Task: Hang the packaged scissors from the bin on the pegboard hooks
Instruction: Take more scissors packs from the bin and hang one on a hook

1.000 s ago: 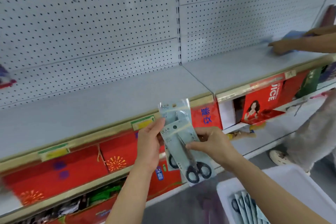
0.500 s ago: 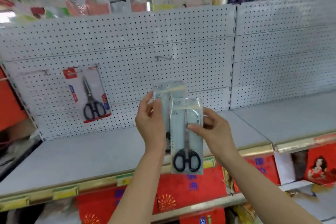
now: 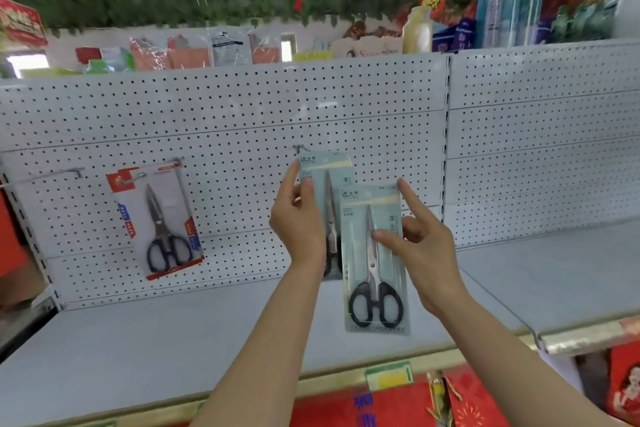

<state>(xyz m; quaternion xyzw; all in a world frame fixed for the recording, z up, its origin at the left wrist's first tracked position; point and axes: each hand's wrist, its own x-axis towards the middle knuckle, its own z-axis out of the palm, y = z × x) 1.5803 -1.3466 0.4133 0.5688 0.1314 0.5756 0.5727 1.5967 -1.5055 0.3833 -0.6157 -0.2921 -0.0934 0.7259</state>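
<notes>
Fingers of left hand pinching far scissors pack up at pegboard hook, right hand pinching near scissors pack, forefinger raised.

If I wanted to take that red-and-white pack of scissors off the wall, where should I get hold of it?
Probably by the lower half of the red-and-white carded scissors pack, pinching its flat card edges from the front, then sliding it forward. It hangs by a hole at its top on a metal hook jutting out of the white pegboard, so the top is taken and the bottom swings free.
</notes>
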